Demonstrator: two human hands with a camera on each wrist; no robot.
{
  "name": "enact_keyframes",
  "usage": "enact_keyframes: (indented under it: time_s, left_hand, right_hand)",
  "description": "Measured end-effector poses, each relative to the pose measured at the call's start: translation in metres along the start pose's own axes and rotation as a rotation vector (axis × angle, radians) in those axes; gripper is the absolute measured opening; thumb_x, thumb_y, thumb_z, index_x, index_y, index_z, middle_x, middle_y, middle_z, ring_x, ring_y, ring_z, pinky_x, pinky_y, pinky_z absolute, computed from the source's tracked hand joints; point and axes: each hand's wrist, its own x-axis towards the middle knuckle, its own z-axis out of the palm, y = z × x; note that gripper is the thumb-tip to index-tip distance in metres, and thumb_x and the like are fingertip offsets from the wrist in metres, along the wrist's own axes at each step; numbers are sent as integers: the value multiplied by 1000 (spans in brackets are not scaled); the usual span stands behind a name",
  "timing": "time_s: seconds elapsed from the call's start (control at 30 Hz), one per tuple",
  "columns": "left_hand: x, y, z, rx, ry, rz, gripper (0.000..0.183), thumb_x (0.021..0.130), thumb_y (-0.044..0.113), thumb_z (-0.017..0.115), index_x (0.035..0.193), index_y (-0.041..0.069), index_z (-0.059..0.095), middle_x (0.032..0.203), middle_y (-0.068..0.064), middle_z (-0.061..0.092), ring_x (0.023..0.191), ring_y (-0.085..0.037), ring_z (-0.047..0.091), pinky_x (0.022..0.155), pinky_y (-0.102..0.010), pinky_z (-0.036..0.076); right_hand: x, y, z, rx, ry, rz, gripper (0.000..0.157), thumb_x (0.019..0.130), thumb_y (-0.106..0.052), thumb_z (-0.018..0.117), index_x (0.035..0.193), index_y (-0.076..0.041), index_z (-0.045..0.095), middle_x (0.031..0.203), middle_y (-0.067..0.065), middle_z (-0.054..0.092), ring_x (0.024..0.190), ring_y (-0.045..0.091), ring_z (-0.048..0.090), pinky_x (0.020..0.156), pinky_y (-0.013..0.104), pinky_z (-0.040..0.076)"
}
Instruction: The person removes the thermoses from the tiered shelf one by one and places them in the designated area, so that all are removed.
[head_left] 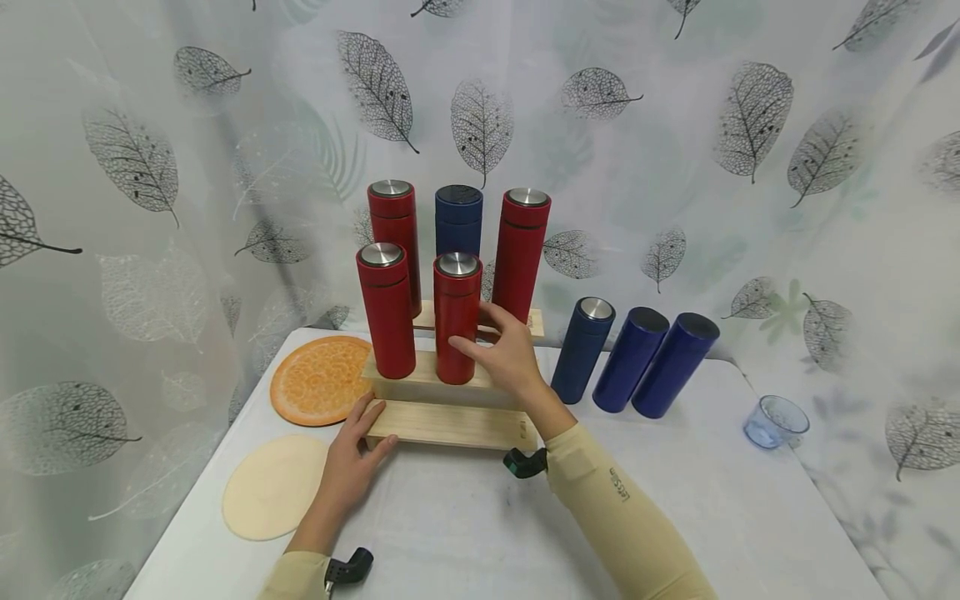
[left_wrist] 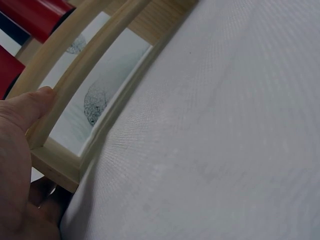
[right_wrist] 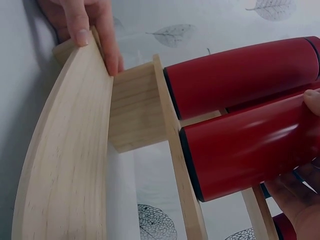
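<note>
A stepped wooden stand (head_left: pixel 450 423) stands on the white table. My left hand (head_left: pixel 352 458) grips the left end of its lowest step, thumb on the front edge. On the middle step, my right hand (head_left: pixel 506 350) grips a red thermos (head_left: pixel 456 325) from its right side, thumb in front. That thermos stands upright, its base at the step in the right wrist view. Just left of it on the same step is another red thermos (head_left: pixel 386 321). The top step behind carries a red thermos (head_left: pixel 393 221), a partly hidden blue thermos (head_left: pixel 458 221) and a second red one (head_left: pixel 519 258).
Right of the stand are a dark blue thermos (head_left: pixel 581 358) with a silver lid and two blue thermoses (head_left: pixel 626 367) with dark tops. A small bluish glass (head_left: pixel 776 422) is near the right edge. At left lie an orange round mat (head_left: pixel 318 381) and a cream disc (head_left: pixel 273 487).
</note>
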Motion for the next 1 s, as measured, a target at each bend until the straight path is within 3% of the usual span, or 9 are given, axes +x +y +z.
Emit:
enact_keyframes:
  time_s: [0.47, 0.73, 1.0]
  left_hand:
    - [-1, 1, -1, -13, -5, -6, 66, 102, 30, 80, 159, 6, 55, 176, -11, 30, 160, -42, 28, 120, -61, 38]
    - [-1, -1, 0, -15, -9, -13, 67, 102, 32, 79, 159, 6, 55, 176, -11, 30, 161, -41, 27, 121, -60, 37]
    - [-1, -1, 0, -14, -7, -10, 67, 102, 32, 80, 159, 6, 55, 177, -10, 29, 160, -41, 28, 121, -60, 38]
  right_hand:
    - [-6, -9, -12, -39, 31, -1, 63, 90, -24, 90, 145, -6, 66, 131, 8, 73, 116, 28, 71, 100, 48, 60]
    - [-12, -8, -18, -22, 45, -23, 62, 91, -22, 90, 145, -6, 66, 132, 11, 73, 116, 31, 71, 100, 58, 58]
    - [-17, -10, -28, -30, 57, -32, 59, 91, -20, 90, 144, -7, 67, 128, 10, 74, 112, 29, 71, 99, 51, 60]
